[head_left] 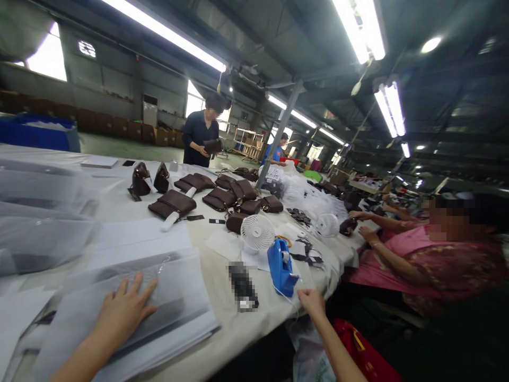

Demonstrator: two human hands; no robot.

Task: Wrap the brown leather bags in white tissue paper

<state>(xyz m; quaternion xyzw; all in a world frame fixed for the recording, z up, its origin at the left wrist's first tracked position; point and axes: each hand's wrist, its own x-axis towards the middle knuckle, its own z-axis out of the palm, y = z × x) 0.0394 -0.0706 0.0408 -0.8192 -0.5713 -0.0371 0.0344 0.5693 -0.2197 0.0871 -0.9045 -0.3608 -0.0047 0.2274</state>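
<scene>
Left hand (122, 313), spread, rests on the plastic bag (186, 289) on the table (218, 284); right hand (312, 302), curled near the tape dispenser (279, 265), contents unclear. Uneven palm pressure could skew the apparently slippery bag.

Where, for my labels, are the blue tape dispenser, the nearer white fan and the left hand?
Blue tape dispenser (280, 275), head view, side of its body.
Nearer white fan (257, 232), head view, middle of its grille.
Left hand (124, 309), head view, back of the hand.
</scene>
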